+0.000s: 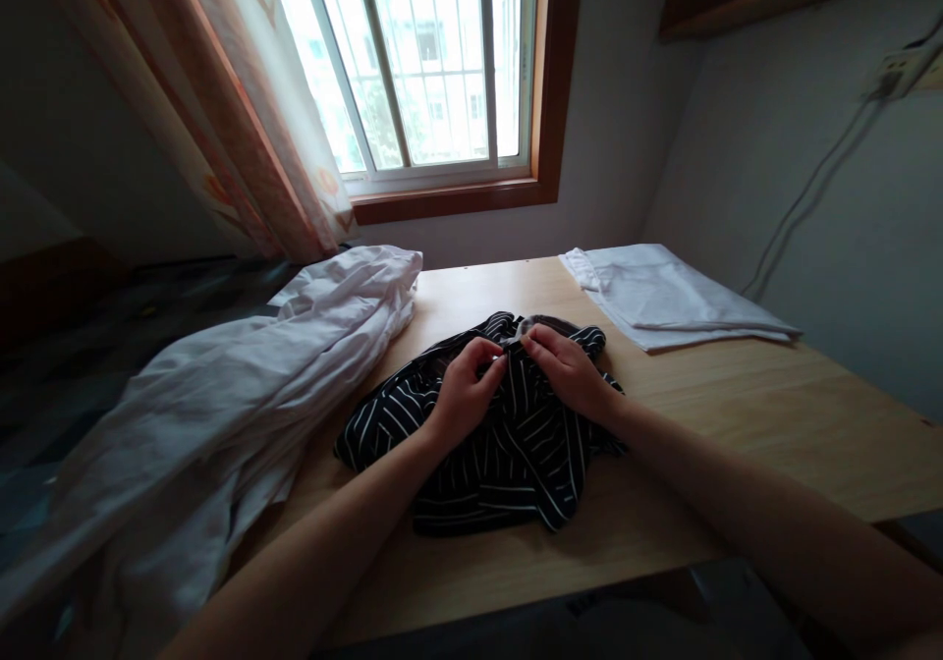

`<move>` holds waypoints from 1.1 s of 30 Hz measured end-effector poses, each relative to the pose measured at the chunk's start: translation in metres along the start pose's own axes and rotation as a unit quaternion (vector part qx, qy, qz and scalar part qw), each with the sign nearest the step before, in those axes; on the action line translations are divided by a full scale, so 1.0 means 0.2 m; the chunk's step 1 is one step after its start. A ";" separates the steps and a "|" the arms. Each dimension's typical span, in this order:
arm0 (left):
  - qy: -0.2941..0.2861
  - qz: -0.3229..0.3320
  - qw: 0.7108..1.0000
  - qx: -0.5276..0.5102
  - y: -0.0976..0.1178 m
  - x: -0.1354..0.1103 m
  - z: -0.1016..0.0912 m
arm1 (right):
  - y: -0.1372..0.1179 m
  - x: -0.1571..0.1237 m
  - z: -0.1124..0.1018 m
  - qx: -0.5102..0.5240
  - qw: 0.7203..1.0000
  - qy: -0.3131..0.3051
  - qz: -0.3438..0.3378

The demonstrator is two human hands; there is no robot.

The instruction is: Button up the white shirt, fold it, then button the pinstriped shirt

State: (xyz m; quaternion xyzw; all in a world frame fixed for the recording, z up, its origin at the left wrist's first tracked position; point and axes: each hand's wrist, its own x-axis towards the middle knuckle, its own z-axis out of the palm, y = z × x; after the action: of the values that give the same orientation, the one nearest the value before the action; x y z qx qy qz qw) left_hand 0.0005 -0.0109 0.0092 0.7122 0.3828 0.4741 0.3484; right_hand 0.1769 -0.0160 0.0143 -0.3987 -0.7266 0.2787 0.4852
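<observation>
Garment (508,459): black, white-striped, crumpled; left grip (466,385), right grip (571,370) pinching its fabric.

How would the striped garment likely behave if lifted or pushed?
The black-and-white striped garment would probably sag when lifted, since it lies in loose folds on the wooden table. It is likely light: the left hand and right hand hold it just by their fingertips. Pushed, it would likely crumple rather than roll, being a soft-looking, rumpled heap.
</observation>
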 end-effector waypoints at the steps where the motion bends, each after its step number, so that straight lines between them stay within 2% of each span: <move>1: 0.003 -0.002 1.000 -0.004 0.00 0.00 0.00 | -0.01 0.00 0.00 0.004 1.000 0.000 -0.007; 3: 0.017 -0.014 1.000 -0.009 0.00 0.00 0.00 | -0.01 0.00 0.00 0.012 1.000 0.020 -0.010; 8: 0.085 -0.084 0.989 -0.082 -0.03 0.02 -0.03 | 0.05 0.05 -0.09 -0.002 0.981 0.189 0.053; 11: 0.100 -0.115 0.979 -0.137 -0.04 0.03 -0.04 | 0.11 0.07 -0.15 -0.030 0.969 0.236 0.066; 17: 0.126 -0.134 0.972 -0.145 -0.06 0.03 -0.04 | 0.16 0.09 -0.20 -0.054 0.958 0.263 0.096; 21: 0.136 -0.091 0.983 -0.079 -0.06 0.03 -0.05 | 0.14 0.09 -0.25 -0.055 0.953 0.280 0.103; 23: 0.128 -0.046 0.989 -0.051 -0.03 0.03 -0.07 | 0.10 0.09 -0.28 -0.028 0.962 0.251 0.100; 24: 0.119 -0.021 0.992 -0.042 -0.01 0.03 -0.09 | 0.08 0.09 -0.29 0.002 0.972 0.213 0.100; 26: 0.073 0.023 0.997 -0.031 0.07 0.02 -0.13 | 0.04 0.08 -0.30 0.077 0.986 0.101 0.109; 28: -0.030 0.034 0.999 -0.022 0.15 0.02 -0.18 | 0.01 0.08 -0.31 0.128 0.985 0.013 0.119; 29: -0.104 0.023 0.994 -0.019 0.19 0.02 -0.20 | 0.02 0.09 -0.31 0.136 0.984 0.002 0.118; 31: -0.243 -0.017 0.969 -0.030 0.26 0.01 -0.24 | 0.04 0.11 -0.32 0.109 0.987 0.047 0.106; 32: -0.287 -0.036 0.957 -0.035 0.27 0.01 -0.25 | 0.07 0.12 -0.33 0.075 0.989 0.084 0.099; 33: -0.307 -0.048 0.950 -0.038 0.27 0.01 -0.26 | 0.11 0.12 -0.33 0.029 0.988 0.115 0.094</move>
State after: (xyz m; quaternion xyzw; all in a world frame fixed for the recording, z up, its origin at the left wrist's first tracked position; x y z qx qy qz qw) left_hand -0.0359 -0.0269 0.0736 0.7901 0.2729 0.2299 0.4984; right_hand 0.2402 0.0177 0.0343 -0.4808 -0.6168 0.2960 0.5485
